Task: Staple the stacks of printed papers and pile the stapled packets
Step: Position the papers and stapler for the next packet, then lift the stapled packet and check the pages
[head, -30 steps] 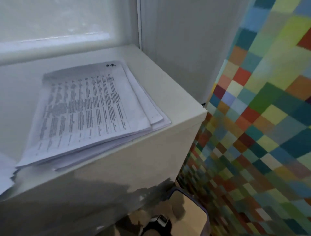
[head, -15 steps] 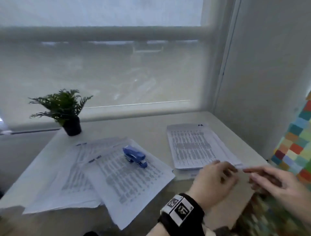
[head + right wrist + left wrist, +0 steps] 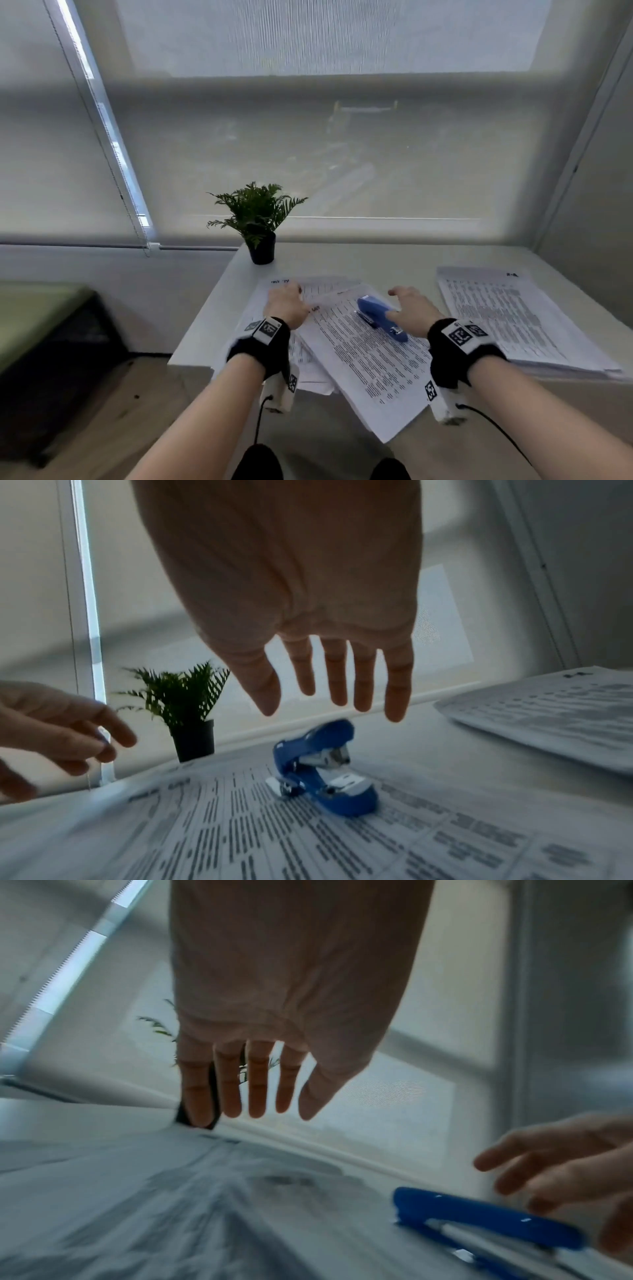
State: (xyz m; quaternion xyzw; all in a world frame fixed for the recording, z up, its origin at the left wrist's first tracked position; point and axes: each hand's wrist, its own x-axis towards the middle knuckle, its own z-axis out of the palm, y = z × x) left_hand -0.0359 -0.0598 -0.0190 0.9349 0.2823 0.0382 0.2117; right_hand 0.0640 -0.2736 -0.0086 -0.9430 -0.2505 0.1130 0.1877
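hands hover with fingers spread, holding nothing: left hand (image 3: 286, 305) over printed papers (image 3: 363, 346), right hand (image 3: 412, 313) above blue stapler (image 3: 378, 317) lying on them, white table (image 3: 363, 260) by blinded window (image 3: 308, 137), potted fern (image 3: 257, 219) far left.

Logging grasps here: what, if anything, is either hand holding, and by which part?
Nothing. The right hand hovers open over the blue plastic stapler; the left hand is open above the printed papers.
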